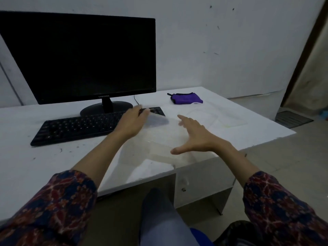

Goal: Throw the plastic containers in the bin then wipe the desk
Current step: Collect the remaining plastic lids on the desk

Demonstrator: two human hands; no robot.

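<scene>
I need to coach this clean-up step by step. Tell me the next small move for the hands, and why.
Probably close both hands on the clear plastic container at the desk's near edge. The left hand and right hand are spread open on either side of it, gripping nothing yet, and a second container still lies near the purple cloth.

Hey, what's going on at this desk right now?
A person is reaching with both hands for a clear plastic container near the front of the white desk. The left hand is at its far side by the keyboard; the right hand is spread open over it. A second clear container lies further right, and a purple cloth sits behind it, untouched. No bin is in view.
</scene>
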